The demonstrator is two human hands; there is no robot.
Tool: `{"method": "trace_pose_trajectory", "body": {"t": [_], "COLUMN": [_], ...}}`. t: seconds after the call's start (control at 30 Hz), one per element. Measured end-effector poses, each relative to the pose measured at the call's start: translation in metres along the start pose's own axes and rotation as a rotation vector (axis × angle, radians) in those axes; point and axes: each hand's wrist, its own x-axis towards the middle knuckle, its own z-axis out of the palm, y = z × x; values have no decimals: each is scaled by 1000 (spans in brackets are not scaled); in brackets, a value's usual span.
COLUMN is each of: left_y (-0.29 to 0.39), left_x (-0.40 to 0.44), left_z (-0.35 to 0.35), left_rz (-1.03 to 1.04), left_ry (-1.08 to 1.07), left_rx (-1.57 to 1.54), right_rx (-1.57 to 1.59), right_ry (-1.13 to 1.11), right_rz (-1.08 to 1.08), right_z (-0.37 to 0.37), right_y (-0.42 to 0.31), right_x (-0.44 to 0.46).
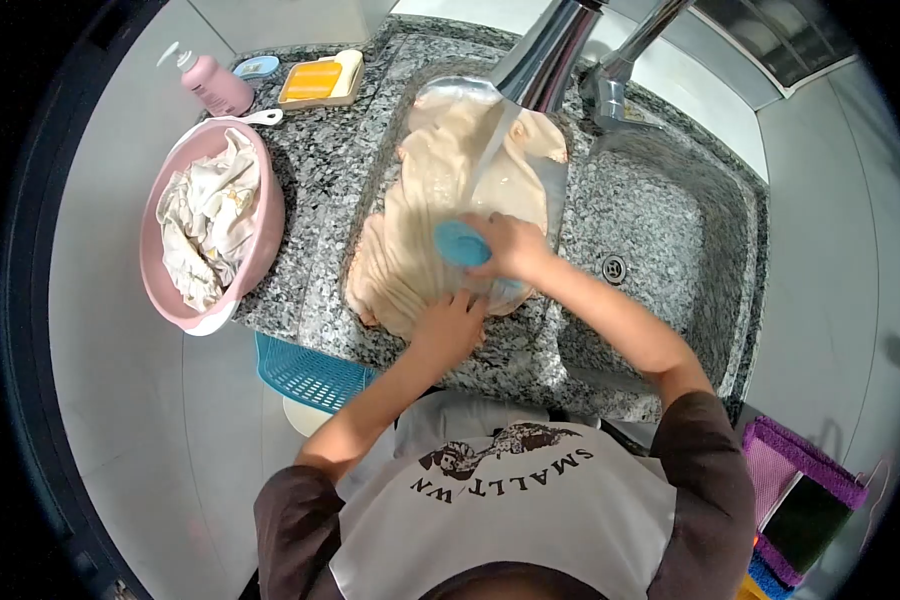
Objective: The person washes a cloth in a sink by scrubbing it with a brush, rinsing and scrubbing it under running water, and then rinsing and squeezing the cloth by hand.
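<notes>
A wet cream garment [430, 190] lies spread and wrinkled over the ribbed slab of a granite sink. My right hand [510, 247] is closed round a blue scrub brush [461, 243] and presses it against the cloth. Just below it, my left hand [450, 328] grips the garment near its front edge, with folds gathered by the fingertips; the thumb is hard to make out. Above the garment, water runs down onto it from a chrome faucet [547, 60]. The underside of the brush is hidden.
To the left, a pink basin [271, 225] holds crumpled white cloth. Behind it stand a pink pump bottle [217, 85] and a soap dish [345, 100] with orange and white bars. The sink bowl [660, 240] lies right; a blue basket [305, 372] sits below the counter.
</notes>
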Motion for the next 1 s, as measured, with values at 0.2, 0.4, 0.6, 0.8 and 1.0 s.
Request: {"method": "trace_pose_trajectory", "body": {"t": [0.2,0.4,0.6,0.8,1.0], "left_y": [-2,2,4,-6,-65], "left_x": [1,-6,-13,15,102], "left_z": [-1,-14,-8,-41,29], "left_rz": [-82,-67,-38,-88,135], "left_ry": [7,-22,-9,-232,208], "left_rx": [-159,-132,-216,-260,-58], "right_rx": [-99,-204,-159,-221,-67], "right_ry": [111,37,151,334,381], "right_rz": [122,-236,89,146,138], "right_z": [-17,-3,-14,-49,-62], "right_y": [49,-7,52,77,75], "right_x": [66,0,71,81,26]}}
